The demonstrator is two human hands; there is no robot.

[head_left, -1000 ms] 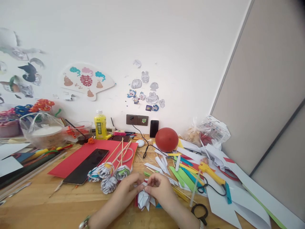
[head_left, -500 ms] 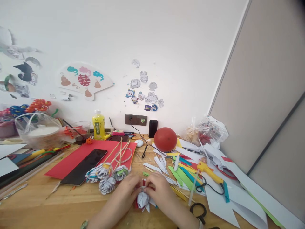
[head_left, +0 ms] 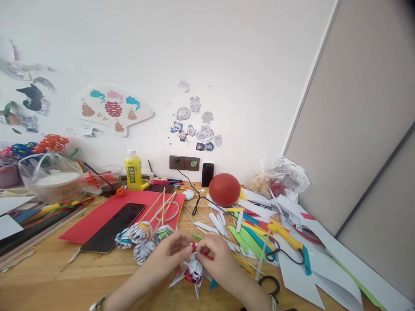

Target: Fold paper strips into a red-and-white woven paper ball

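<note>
A folded paper flower, white with red showing underneath and pointed petals spread outward, is held low at the front of the table. My left hand is closed at its upper left, thumb and fingers pinching at a petal. From the other side, my right hand pinches the top of the flower, with its fingertips partly hidden. A blue paper tip shows beneath my right hand. Just left of my left hand lie several finished-looking paper flowers on wooden sticks.
Red sheets bear a black phone-like slab. To the right are paper strips, a yellow glue gun, scissors and white paper. Behind stand a red balloon, a phone and a yellow bottle.
The flower has turned, so its red base and outspread points now show. My left hand has shifted slightly left and up, its fingers more raised; my right hand stays close by.
</note>
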